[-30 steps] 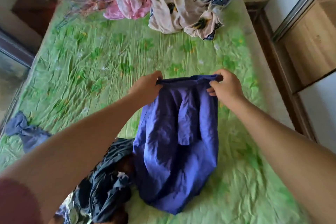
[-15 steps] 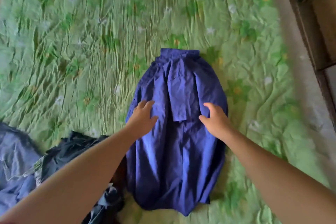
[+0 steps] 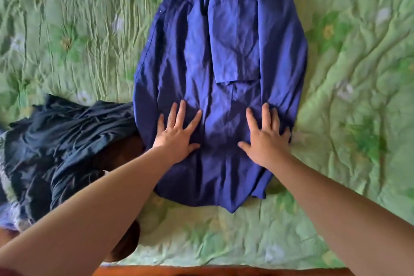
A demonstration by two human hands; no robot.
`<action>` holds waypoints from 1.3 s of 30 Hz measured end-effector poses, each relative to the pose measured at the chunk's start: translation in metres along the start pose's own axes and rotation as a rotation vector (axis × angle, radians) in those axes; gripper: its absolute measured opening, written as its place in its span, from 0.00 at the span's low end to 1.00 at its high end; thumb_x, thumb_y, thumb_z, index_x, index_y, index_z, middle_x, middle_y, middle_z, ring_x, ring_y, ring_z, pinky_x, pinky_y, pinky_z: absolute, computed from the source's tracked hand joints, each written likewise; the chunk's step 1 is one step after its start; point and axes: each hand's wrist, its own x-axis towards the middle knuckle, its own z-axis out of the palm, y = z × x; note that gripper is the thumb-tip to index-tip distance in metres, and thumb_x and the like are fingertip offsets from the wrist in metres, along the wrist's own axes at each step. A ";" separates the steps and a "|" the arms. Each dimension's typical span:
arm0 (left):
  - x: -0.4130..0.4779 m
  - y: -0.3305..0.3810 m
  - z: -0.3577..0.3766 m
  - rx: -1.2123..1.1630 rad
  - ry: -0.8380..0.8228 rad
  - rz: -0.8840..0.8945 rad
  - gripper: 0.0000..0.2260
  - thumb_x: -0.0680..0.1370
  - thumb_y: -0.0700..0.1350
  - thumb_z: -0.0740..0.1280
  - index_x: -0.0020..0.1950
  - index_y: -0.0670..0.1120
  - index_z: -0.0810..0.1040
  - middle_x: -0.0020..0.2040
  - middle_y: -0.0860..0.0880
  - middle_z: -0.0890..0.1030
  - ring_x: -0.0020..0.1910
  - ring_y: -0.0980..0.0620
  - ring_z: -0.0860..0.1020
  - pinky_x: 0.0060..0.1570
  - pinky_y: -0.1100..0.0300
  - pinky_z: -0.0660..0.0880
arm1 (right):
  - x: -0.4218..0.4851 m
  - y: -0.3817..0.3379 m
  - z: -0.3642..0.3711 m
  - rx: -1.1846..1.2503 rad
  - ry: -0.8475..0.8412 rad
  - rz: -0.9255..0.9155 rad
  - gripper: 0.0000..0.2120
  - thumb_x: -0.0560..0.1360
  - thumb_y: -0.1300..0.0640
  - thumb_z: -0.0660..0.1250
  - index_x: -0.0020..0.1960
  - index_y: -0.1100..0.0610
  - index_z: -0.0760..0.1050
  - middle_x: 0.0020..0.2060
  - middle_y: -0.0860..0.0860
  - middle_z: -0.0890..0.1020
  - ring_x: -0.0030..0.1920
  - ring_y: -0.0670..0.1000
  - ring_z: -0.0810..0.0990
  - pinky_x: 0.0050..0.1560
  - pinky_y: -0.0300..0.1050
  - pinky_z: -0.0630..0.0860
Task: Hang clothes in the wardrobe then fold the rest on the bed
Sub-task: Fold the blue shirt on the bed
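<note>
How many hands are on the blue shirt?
2. The left hand lies flat on the left half of the blue shirt. The right hand lies flat on its right half. Both have spread fingers, and no other hands show.

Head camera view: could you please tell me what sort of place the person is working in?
Probably a bedroom: a blue garment lies spread on a green floral bedspread, a dark heap of clothes sits to its left, and a wooden bed edge shows along the bottom.

The garment [image 3: 224, 51] is lying mid-frame on the bed [image 3: 347, 74], with the left hand [image 3: 177, 134] and right hand [image 3: 266, 139] resting on its lower half. A pile [image 3: 62, 136] is sitting just beside it at the left.
</note>
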 end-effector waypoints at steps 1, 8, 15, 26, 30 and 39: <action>-0.006 -0.001 0.000 -0.029 0.085 -0.005 0.43 0.76 0.66 0.65 0.81 0.60 0.41 0.81 0.43 0.35 0.80 0.41 0.37 0.75 0.32 0.49 | -0.004 0.001 -0.002 0.059 0.081 0.005 0.48 0.71 0.35 0.71 0.82 0.43 0.48 0.82 0.57 0.43 0.81 0.61 0.48 0.69 0.73 0.62; -0.055 -0.028 0.008 -0.783 0.576 -0.363 0.41 0.75 0.49 0.75 0.81 0.49 0.56 0.80 0.36 0.50 0.80 0.40 0.52 0.78 0.49 0.53 | -0.024 0.033 0.013 0.914 0.411 0.439 0.41 0.70 0.53 0.79 0.77 0.61 0.64 0.71 0.62 0.72 0.71 0.62 0.70 0.74 0.56 0.64; -0.045 -0.045 -0.015 -1.207 0.357 -0.583 0.19 0.70 0.50 0.77 0.57 0.44 0.82 0.53 0.46 0.84 0.50 0.52 0.83 0.54 0.51 0.80 | -0.051 0.017 0.027 1.634 0.015 0.479 0.19 0.70 0.68 0.75 0.60 0.63 0.78 0.53 0.59 0.86 0.51 0.58 0.86 0.52 0.55 0.83; -0.084 -0.006 0.010 -1.574 0.186 -0.469 0.05 0.76 0.37 0.70 0.50 0.45 0.82 0.43 0.46 0.86 0.44 0.47 0.84 0.43 0.53 0.82 | -0.098 0.005 0.045 1.661 -0.061 0.632 0.15 0.76 0.63 0.68 0.61 0.66 0.80 0.54 0.63 0.84 0.52 0.63 0.84 0.59 0.68 0.77; -0.096 -0.001 0.017 -1.635 0.166 -0.521 0.09 0.77 0.36 0.65 0.49 0.48 0.81 0.37 0.48 0.85 0.36 0.49 0.84 0.34 0.55 0.80 | -0.111 0.019 0.042 1.690 -0.008 0.620 0.14 0.76 0.63 0.66 0.61 0.65 0.80 0.56 0.62 0.84 0.57 0.61 0.83 0.65 0.61 0.76; -0.144 0.031 0.054 -1.664 0.133 -0.813 0.04 0.78 0.42 0.67 0.50 0.43 0.80 0.41 0.45 0.83 0.34 0.48 0.82 0.31 0.58 0.77 | -0.148 0.060 0.059 1.616 -0.031 0.657 0.12 0.77 0.61 0.65 0.59 0.63 0.78 0.53 0.60 0.81 0.51 0.57 0.79 0.43 0.47 0.74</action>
